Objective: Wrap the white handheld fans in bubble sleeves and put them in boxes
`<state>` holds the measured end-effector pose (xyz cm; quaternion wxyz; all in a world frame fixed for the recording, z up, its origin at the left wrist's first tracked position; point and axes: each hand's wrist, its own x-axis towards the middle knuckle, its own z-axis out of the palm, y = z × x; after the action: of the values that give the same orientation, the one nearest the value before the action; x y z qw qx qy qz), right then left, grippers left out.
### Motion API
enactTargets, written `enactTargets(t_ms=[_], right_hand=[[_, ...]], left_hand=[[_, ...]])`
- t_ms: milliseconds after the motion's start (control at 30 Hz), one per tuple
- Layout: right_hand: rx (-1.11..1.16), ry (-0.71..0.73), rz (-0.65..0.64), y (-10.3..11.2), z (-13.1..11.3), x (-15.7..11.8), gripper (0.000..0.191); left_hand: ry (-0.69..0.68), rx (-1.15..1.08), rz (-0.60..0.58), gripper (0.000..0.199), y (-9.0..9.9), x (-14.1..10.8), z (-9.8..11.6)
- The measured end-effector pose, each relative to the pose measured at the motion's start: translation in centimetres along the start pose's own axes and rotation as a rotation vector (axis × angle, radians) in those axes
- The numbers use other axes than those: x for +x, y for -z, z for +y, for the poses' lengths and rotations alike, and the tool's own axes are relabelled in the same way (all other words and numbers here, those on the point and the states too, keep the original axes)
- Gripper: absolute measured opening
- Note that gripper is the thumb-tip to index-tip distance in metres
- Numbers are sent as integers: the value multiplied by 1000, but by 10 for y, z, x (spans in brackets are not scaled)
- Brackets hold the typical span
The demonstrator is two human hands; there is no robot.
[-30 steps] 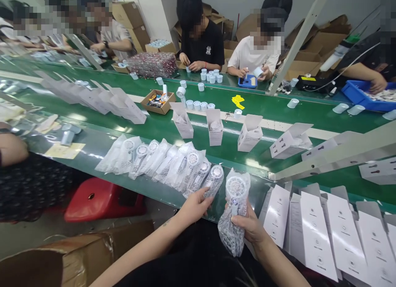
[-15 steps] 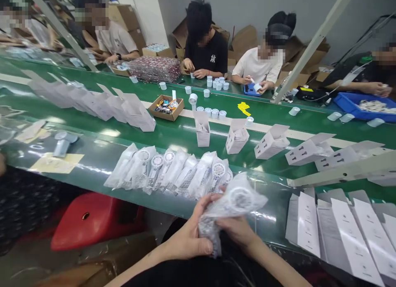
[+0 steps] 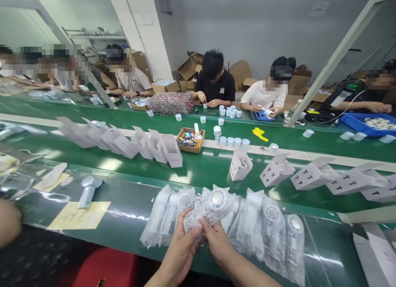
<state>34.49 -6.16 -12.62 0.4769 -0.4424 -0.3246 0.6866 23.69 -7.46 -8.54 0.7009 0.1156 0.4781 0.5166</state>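
My left hand [image 3: 183, 242] and my right hand [image 3: 216, 240] are both closed around the handle end of a bubble-wrapped handheld fan [image 3: 218, 200]. Its round, light-coloured head faces up through the clear wrap, away from me. The thumbs lie close together on top of the wrap. Behind and on both sides of it, several more bubble-wrapped fans [image 3: 253, 221] lie in a row on the green tabletop [image 3: 123, 233]. The held fan hides the middle of this row.
An unwrapped fan [image 3: 89, 192] rests by a yellow sheet [image 3: 81, 215] at left. Opened white boxes [image 3: 241, 165] line the green belt beyond, near a small cardboard tray [image 3: 191, 140]. Co-workers [image 3: 216, 82] sit opposite. A red stool [image 3: 105, 266] is below; more boxes [image 3: 374, 250] stand at right.
My view has tilted up and turned slightly left. Both hands have brought the wrapped fan from the row's right end to in front of its middle, and the right hand now grips its lower part.
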Motion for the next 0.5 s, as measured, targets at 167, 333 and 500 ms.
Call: enactTargets(t_ms=[167, 333, 500], right_hand=[[-371, -152, -526, 9, -33, 72, 42], [-769, 281, -333, -26, -63, 208, 63], [-862, 378, -417, -88, -53, 316, 106]], left_hand=[[-193, -79, 248, 55, 22, 36, 65], [-474, -160, 527, 40, 57, 48, 136], [-492, -65, 639, 42, 75, 53, 165]])
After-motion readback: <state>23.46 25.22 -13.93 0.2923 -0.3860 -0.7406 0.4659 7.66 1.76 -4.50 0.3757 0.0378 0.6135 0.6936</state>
